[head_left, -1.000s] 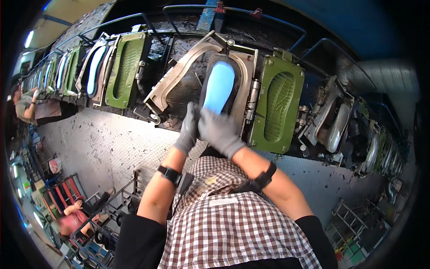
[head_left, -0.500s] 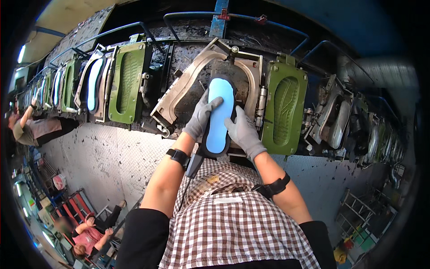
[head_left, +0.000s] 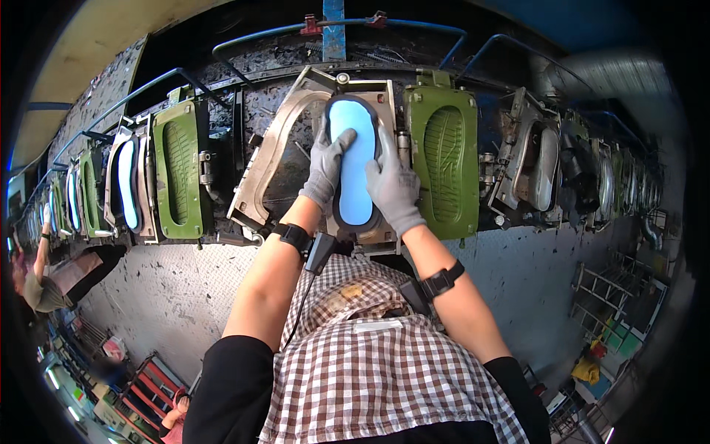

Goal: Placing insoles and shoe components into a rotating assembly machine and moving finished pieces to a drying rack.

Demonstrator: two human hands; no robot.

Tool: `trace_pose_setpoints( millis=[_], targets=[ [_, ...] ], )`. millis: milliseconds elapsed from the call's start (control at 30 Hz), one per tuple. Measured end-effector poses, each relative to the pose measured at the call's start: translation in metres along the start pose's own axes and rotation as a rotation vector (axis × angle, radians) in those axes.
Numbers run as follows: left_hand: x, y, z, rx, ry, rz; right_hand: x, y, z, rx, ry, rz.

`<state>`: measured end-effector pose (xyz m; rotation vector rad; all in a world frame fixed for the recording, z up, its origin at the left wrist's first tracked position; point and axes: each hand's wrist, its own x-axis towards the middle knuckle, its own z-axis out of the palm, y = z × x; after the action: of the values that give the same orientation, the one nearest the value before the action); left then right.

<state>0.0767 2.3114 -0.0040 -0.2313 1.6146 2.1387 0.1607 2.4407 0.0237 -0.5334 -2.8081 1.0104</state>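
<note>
A light blue insole (head_left: 357, 166) with a dark rim lies lengthwise over the open metal mould frame (head_left: 285, 148) in front of me. My left hand (head_left: 325, 170), in a grey glove, holds its left edge, thumb on the blue face and the other fingers partly hidden at the side. On the opposite edge, my right hand (head_left: 393, 185), gloved alike, grips with its fingers pointing up along the dark rim. The insole looks lined up with the frame's right part; whether it rests fully inside cannot be seen.
Green mould halves with patterned sole hollows stand on the left (head_left: 177, 170) and right (head_left: 444, 155). Farther left, another blue insole (head_left: 128, 185) sits in a mould. A blue rail (head_left: 281, 33) runs behind. At far left, a person (head_left: 48, 288) works along the same line.
Both hands have moved the insole away from me, deeper over the mould frame, and turned it more upright. My right fingers now reach farther up its edge. The whole view has shifted.
</note>
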Motion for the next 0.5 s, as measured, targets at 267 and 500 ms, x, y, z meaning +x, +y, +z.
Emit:
trace_pose_setpoints(
  millis=[267,500],
  targets=[
    [-0.041,-0.015,0.017,0.08,0.061,0.025,-0.004,0.029,-0.041,0.149,-0.202,0.03],
    [-0.089,-0.034,0.042,0.432,0.337,0.415,-0.005,0.227,-0.199,0.204,0.717,0.11]
  ],
)
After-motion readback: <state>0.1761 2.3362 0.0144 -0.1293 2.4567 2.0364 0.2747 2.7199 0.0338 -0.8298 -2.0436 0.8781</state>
